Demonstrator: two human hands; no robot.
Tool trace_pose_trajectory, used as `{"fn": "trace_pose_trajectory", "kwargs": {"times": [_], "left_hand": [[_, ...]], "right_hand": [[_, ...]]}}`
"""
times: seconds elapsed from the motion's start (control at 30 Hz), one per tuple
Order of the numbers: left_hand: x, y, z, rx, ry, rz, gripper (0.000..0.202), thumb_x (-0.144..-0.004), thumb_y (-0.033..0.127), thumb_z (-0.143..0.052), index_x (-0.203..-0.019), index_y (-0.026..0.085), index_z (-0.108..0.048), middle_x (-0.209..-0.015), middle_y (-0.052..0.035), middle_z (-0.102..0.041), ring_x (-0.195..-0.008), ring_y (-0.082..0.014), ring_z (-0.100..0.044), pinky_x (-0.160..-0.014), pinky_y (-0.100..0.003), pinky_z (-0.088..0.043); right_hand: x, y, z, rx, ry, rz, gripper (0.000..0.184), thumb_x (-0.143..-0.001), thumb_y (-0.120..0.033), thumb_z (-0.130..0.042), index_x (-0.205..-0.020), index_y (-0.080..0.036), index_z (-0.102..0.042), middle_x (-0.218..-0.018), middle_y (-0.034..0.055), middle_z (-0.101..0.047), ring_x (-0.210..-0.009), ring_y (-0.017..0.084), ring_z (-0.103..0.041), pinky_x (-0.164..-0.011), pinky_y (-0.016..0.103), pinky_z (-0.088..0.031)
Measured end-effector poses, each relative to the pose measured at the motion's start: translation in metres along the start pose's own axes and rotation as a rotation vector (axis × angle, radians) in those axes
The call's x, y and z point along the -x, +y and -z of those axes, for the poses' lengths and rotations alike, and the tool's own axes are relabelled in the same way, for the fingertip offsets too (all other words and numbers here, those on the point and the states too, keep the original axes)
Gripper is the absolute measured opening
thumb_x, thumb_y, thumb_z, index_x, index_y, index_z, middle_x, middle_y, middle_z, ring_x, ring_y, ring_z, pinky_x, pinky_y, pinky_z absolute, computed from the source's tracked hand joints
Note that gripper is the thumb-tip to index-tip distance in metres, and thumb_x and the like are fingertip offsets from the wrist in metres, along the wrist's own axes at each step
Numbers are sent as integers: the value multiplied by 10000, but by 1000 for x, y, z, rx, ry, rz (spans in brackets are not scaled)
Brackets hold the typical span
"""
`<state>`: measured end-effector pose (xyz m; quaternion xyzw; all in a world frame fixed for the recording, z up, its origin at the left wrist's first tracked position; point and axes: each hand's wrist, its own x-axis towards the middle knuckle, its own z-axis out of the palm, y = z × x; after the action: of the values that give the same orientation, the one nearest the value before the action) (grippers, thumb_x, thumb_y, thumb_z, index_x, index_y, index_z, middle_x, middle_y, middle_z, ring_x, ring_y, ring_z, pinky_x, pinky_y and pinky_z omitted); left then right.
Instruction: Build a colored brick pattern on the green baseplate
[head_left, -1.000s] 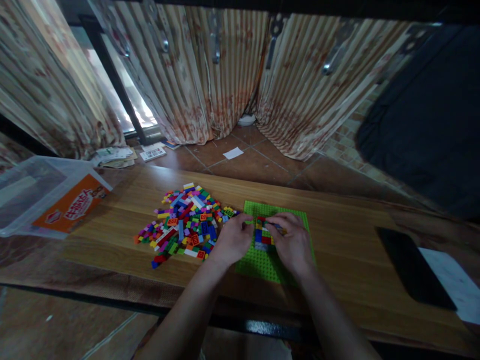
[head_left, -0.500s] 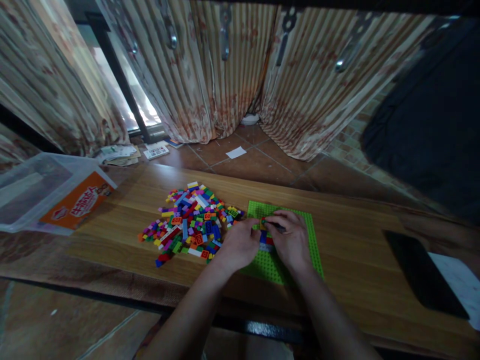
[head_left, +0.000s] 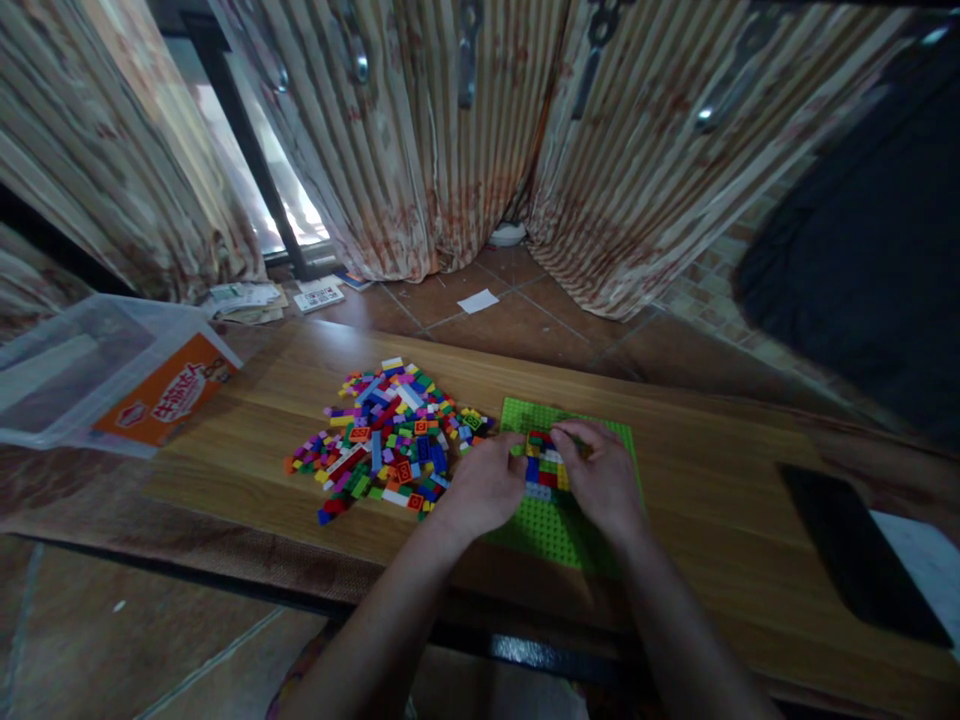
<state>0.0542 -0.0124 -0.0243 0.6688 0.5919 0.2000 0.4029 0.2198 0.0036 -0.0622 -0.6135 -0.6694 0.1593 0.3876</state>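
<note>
A green studded baseplate [head_left: 551, 540] lies on the wooden table, bearing a small built block of toy bricks [head_left: 545, 478] in red, blue, yellow, white and grey. My left hand [head_left: 491, 482] is at the block's left side, thumb and forefinger apart beside its upper left corner. On the other side, my right hand [head_left: 602, 475] has its thumb and fingertips by the upper right edge of the block; I see no loose brick between them. The right hand covers part of the plate. Whether either hand touches the block is hard to make out.
Left of the plate spreads a pile of loose coloured bricks [head_left: 390, 440]. A clear plastic box [head_left: 60, 400] with an orange label stands at the table's left end. A black flat object [head_left: 859, 550] and a white sheet [head_left: 919, 565] lie at the right. Curtains [head_left: 465, 180] hang beyond.
My right hand has drawn back to the right from the top of the block, uncovering more of its bricks. The left hand stays beside the block. The whole view has shifted slightly.
</note>
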Motion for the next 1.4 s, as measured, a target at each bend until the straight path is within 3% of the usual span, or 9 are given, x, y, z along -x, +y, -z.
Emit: {"fn": "trace_pose_trajectory", "kwargs": {"times": [0.27, 1.0, 1.17, 1.3, 1.4], "left_hand": [[0, 0, -2, -1, -16, -31, 413, -870, 222, -426, -1225, 135, -618, -1114, -130, -697, -1016, -233, -643, -923, -332, -459], [0, 0, -6, -143, -31, -30, 435, -891, 242, -396, -1281, 149, -565, -1179, -133, -672, -1106, -246, -619, -990, -359, -443], [-5, -4, -2, 151, 53, -1, 396, -882, 277, -458, -1218, 117, -594, -999, -108, -701, -899, -214, -647, -860, -334, -489], [-4, -1, 6, 723, 53, 132, 371, -891, 443, -497, -1018, 126, -640, -828, -76, -674, -713, -158, -624, -710, -283, -501], [-2, 4, 12, 1164, -3, 255, 411, -892, 497, -512, -1016, 118, -611, -913, -114, -677, -772, -150, -645, -758, -272, -508]], "right_hand": [[-4, 2, -6, 25, -82, -15, 281, -847, -444, -552, -849, -236, -740, -896, 69, -719, -884, 245, -632, -845, 419, -463], [-5, -1, -9, -64, -85, -135, 219, -772, -421, -629, -804, -242, -751, -871, 52, -737, -868, 249, -653, -840, 401, -479], [-7, 0, -3, -176, -11, -192, 330, -831, -463, -553, -869, -198, -747, -887, 69, -750, -840, 236, -672, -805, 374, -492], [-7, -4, 9, -208, 146, -239, 349, -854, -457, -534, -879, -175, -739, -899, 81, -749, -854, 239, -673, -802, 372, -495], [0, -12, 14, -222, 170, -140, 304, -861, -444, -551, -874, -200, -733, -927, 69, -737, -894, 231, -658, -856, 389, -479]]}}
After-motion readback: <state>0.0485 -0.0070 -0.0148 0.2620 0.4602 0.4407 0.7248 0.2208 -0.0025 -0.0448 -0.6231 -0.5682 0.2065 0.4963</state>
